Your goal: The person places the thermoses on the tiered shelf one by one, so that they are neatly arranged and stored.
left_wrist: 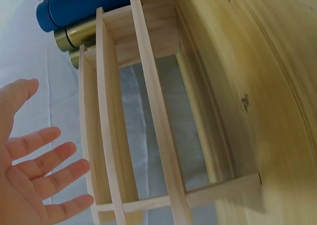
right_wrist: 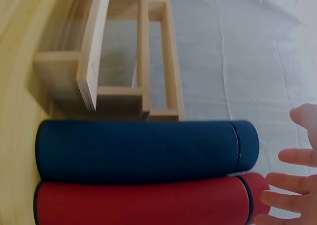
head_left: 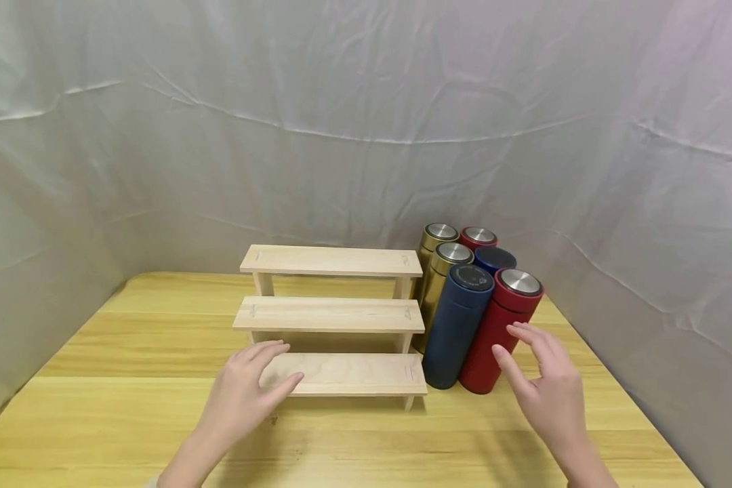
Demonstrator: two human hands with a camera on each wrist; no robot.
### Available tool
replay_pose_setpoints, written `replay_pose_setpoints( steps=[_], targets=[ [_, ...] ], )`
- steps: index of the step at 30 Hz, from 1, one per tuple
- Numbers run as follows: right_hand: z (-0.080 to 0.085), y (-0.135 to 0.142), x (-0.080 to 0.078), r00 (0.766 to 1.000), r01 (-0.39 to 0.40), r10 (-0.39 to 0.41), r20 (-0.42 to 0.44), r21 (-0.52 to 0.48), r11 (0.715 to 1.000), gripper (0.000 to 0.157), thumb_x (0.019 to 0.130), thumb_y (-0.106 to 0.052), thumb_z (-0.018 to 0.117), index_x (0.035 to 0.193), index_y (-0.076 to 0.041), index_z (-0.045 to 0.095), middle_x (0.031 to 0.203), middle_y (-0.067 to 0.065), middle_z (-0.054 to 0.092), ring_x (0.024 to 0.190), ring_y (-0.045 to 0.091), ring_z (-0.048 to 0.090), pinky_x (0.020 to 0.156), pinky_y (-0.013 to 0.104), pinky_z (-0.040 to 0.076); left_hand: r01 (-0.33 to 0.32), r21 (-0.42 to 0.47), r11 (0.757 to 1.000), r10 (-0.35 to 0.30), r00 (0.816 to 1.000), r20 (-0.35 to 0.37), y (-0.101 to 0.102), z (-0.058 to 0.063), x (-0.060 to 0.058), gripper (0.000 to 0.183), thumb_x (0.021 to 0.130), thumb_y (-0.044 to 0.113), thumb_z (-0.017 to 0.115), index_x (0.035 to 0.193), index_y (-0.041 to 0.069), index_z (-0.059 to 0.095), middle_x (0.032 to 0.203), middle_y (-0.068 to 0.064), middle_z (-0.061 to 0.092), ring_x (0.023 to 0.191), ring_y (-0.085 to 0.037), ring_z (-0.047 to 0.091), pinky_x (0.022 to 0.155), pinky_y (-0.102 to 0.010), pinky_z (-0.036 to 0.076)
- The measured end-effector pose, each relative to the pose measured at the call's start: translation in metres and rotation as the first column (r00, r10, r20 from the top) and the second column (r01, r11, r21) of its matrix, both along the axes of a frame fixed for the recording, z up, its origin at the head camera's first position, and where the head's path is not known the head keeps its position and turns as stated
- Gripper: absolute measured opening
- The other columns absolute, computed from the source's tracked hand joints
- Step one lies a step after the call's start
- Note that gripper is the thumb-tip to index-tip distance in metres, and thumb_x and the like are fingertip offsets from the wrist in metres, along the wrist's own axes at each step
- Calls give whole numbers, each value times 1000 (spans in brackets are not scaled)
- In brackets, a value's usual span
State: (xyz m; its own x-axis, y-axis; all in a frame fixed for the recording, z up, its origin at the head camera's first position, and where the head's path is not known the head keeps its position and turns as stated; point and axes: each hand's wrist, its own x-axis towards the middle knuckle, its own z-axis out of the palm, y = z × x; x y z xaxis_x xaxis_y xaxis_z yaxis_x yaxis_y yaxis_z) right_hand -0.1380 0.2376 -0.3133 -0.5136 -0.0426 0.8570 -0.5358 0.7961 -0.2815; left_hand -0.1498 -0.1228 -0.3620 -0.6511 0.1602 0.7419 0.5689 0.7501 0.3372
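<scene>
It's smooth, matt wood on the stepped shelf [head_left: 329, 314], softly gleaming grained wood on the table [head_left: 372, 444], shiny metal capping matt red flasks [head_left: 493, 339], glossy gold flasks [head_left: 434, 288], and creased, satiny cloth [head_left: 341, 183]!

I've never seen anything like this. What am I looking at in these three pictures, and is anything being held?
No machine here: each grip is simply a person's bare hand. The large picture comes from a camera worn on the head, looking forward and down; the two smaller ones come from wrist cameras and look turned sideways.

On the yellowish wooden table stands a three-tier pale wooden rack. Right of it, six upright cylindrical bottles cluster: two gold, two blue and two red. A grey cloth hangs behind.

The left hand is by the rack's lowest board, the right hand near the front red bottle. Neither holds anything; whether they touch anything is hard to tell.
</scene>
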Motion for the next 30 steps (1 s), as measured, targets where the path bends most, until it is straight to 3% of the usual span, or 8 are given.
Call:
replay_pose_setpoints(
  steps=[9,17,26,30],
  targets=[
    [4,20,-10,994,-22,11,-112,-104,994,25,74,-6,68,94,8,63,91,21,61,94,-2,48,79,9,35,-9,27,1000,8,998,63,-13,-2,-3,37,69,19,76,99,2,65,100,-11,63,94,-30,58,80,-45,46],
    [1,37,-22,991,-3,-24,-134,-196,981,27,68,6,71,93,11,62,89,20,59,91,-4,49,74,7,38,-30,75,997,22,994,110,-28,-6,-8,32,71,16,75,99,3,65,99,-12,63,94,-30,58,80,-46,46],
    [2,46,-28,999,35,-43,-20,-294,955,34,68,10,70,100,10,60,95,3,60,89,-3,52,68,5,41,-45,146,988,25,991,131,-47,-10,-13,28,71,10,75,96,3,66,96,-12,64,92,-30,59,78,-46,46],
    [0,49,-32,999,5,10,40,-359,933,39,70,9,69,106,8,57,99,-6,58,91,2,52,69,7,42,-70,177,982,43,987,152,-55,-12,-15,28,69,8,75,95,1,66,96,-13,64,89,-31,59,74,-46,47]
  ],
)
